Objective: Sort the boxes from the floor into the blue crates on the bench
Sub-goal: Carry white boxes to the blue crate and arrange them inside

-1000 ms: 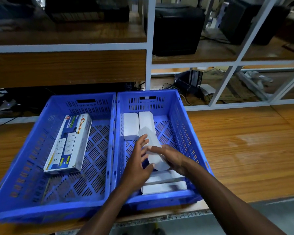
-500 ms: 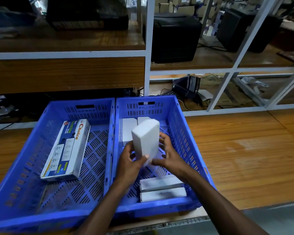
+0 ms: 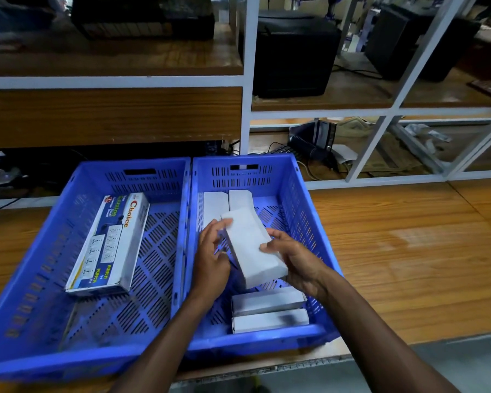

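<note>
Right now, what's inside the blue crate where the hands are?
The right blue crate has four plain white boxes lying in it: two at the back, two at the front. Both hands hold a fifth white box above, hiding the floor beneath.

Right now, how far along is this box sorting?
Partly done. The left crate holds one printed box; the right crate holds four plain white boxes, two at the back and two at the front. In hand: both hands, left and right, hold another white box over the right crate. What remains on the floor is out of view.
</note>
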`<control>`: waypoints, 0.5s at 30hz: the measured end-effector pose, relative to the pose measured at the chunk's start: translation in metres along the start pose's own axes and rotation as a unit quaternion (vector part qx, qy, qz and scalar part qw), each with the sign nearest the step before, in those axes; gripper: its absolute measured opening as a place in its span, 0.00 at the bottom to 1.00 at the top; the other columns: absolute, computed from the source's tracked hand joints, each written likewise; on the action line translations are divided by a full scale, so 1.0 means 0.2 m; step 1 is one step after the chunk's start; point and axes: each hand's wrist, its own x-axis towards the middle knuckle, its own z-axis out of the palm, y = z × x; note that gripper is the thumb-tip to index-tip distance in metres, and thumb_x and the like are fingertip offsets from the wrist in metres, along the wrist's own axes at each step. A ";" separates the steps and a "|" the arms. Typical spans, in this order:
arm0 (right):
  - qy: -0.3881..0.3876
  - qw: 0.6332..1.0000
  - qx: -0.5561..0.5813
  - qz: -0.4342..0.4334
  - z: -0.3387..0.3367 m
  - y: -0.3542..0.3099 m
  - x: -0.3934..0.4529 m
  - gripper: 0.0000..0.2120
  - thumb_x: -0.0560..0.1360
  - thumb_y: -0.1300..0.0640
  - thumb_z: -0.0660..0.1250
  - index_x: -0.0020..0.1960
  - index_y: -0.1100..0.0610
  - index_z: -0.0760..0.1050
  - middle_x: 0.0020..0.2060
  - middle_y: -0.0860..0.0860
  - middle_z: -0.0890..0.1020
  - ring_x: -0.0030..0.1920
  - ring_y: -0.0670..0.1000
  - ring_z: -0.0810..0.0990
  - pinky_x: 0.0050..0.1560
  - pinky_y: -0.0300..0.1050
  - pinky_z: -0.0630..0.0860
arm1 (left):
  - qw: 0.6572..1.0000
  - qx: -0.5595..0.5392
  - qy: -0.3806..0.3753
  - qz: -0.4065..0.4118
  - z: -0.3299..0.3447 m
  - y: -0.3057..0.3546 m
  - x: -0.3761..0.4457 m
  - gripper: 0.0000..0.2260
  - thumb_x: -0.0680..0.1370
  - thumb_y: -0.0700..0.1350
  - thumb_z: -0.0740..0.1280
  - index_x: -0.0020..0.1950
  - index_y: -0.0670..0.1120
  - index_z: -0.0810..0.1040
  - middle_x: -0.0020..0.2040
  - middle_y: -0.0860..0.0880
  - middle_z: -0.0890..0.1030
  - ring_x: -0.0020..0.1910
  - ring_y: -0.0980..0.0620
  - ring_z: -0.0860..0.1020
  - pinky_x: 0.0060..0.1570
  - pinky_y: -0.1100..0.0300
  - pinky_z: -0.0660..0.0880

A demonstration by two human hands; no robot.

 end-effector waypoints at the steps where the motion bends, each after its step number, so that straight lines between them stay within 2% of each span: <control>1: 0.009 1.000 -0.009 -0.004 0.00 0.01 0.01 0.31 0.65 0.63 0.74 0.67 0.56 0.71 0.53 0.58 0.85 0.48 0.58 0.83 0.41 0.49 0.77 | 0.998 -0.039 -0.002 -0.041 0.00 0.01 0.00 0.31 0.78 0.25 0.60 0.69 0.58 0.73 0.67 0.59 0.73 0.61 0.60 0.78 0.61 0.52 0.78; 2: 0.016 1.000 -0.015 -0.010 0.01 0.01 0.02 0.32 0.65 0.63 0.74 0.68 0.57 0.71 0.54 0.59 0.85 0.48 0.58 0.84 0.41 0.49 0.77 | 0.994 -0.062 -0.003 -0.086 0.00 0.02 0.00 0.25 0.82 0.32 0.62 0.71 0.58 0.70 0.65 0.58 0.75 0.57 0.61 0.80 0.58 0.49 0.79; 3: 0.021 1.000 -0.014 -0.017 0.00 0.02 0.03 0.33 0.65 0.63 0.74 0.69 0.58 0.70 0.54 0.59 0.85 0.47 0.58 0.84 0.41 0.49 0.77 | 0.988 -0.075 -0.007 -0.133 0.00 0.03 0.00 0.19 0.84 0.41 0.64 0.72 0.57 0.69 0.63 0.56 0.78 0.55 0.59 0.81 0.55 0.50 0.80; 5: 0.026 0.999 -0.007 -0.030 0.01 0.01 0.03 0.32 0.68 0.64 0.74 0.70 0.58 0.70 0.54 0.60 0.85 0.47 0.57 0.84 0.40 0.48 0.79 | 0.972 -0.095 -0.040 -0.210 -0.01 0.05 -0.01 0.16 0.83 0.54 0.66 0.69 0.53 0.73 0.59 0.50 0.83 0.51 0.54 0.83 0.46 0.55 0.80; 6: 0.029 0.999 -0.004 -0.035 0.01 0.01 0.03 0.30 0.70 0.64 0.74 0.70 0.57 0.70 0.54 0.59 0.86 0.46 0.57 0.85 0.38 0.47 0.80 | 0.967 -0.098 -0.058 -0.228 -0.01 0.04 -0.01 0.16 0.82 0.57 0.66 0.67 0.52 0.75 0.57 0.49 0.84 0.48 0.53 0.84 0.43 0.56 0.80; 8: 0.037 0.999 -0.009 -0.039 0.01 0.00 0.03 0.24 0.75 0.64 0.72 0.69 0.54 0.72 0.53 0.58 0.86 0.46 0.57 0.85 0.37 0.47 0.81 | 0.964 -0.102 -0.077 -0.235 0.01 0.05 -0.01 0.15 0.81 0.56 0.68 0.65 0.51 0.76 0.55 0.48 0.85 0.42 0.54 0.85 0.39 0.59 0.79; 10: 0.041 0.997 -0.056 -0.029 0.00 0.00 0.03 0.24 0.77 0.59 0.72 0.70 0.49 0.72 0.54 0.56 0.87 0.49 0.56 0.85 0.41 0.47 0.80 | 0.964 -0.113 -0.068 -0.232 0.02 0.03 0.00 0.15 0.81 0.52 0.69 0.66 0.49 0.76 0.54 0.47 0.86 0.42 0.52 0.86 0.39 0.57 0.81; 12: 0.054 0.990 -0.127 -0.009 -0.02 0.02 0.02 0.27 0.75 0.52 0.75 0.71 0.42 0.69 0.55 0.51 0.87 0.51 0.53 0.85 0.43 0.47 0.79 | 0.966 -0.110 -0.049 -0.230 0.04 0.02 0.02 0.16 0.81 0.50 0.70 0.67 0.48 0.76 0.53 0.46 0.87 0.48 0.47 0.86 0.46 0.47 0.84; 13: 0.069 0.988 -0.141 -0.005 -0.03 0.03 0.03 0.30 0.74 0.50 0.76 0.71 0.41 0.67 0.56 0.50 0.86 0.52 0.52 0.85 0.44 0.47 0.80 | 0.967 -0.100 -0.040 -0.230 0.05 0.00 0.03 0.17 0.81 0.50 0.71 0.68 0.48 0.76 0.52 0.46 0.87 0.50 0.45 0.86 0.51 0.41 0.82; 15: 0.106 0.985 -0.135 -0.002 -0.05 0.08 0.06 0.33 0.72 0.51 0.78 0.71 0.47 0.66 0.58 0.51 0.84 0.51 0.52 0.85 0.45 0.47 0.80 | 0.970 -0.092 -0.032 -0.224 0.07 -0.01 0.05 0.17 0.80 0.49 0.71 0.68 0.47 0.76 0.51 0.46 0.87 0.50 0.44 0.85 0.56 0.38 0.79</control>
